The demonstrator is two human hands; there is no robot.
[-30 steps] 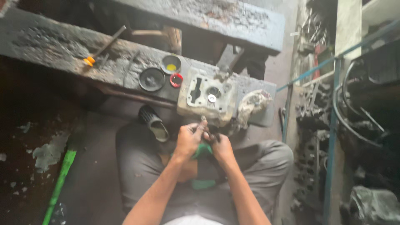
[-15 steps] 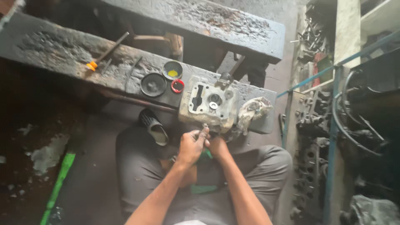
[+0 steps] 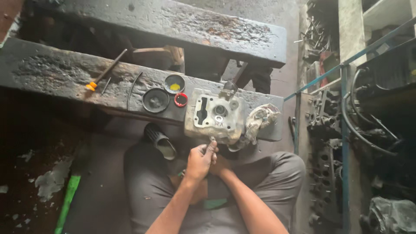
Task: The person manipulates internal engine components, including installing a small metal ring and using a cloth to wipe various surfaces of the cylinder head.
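Cylinder head (image 3: 215,115) sits at the bench's (image 3: 65,76) near edge, long axis running along it, directly ahead of both hands; left hand (image 3: 200,161) is uppermost and nearer, fingers pinched on a small metal piece (image 3: 212,139) touching its lower rim; right hand (image 3: 219,165) tucked behind, grip unclear

a blackened wooden bench (image 3: 65,73) bears a cylinder head (image 3: 212,116), lids (image 3: 156,99) and a screwdriver (image 3: 106,71).

A yellow-handled screwdriver (image 3: 99,78), two round tins (image 3: 156,100) and a red cap (image 3: 180,99) lie on the plank (image 3: 52,73).
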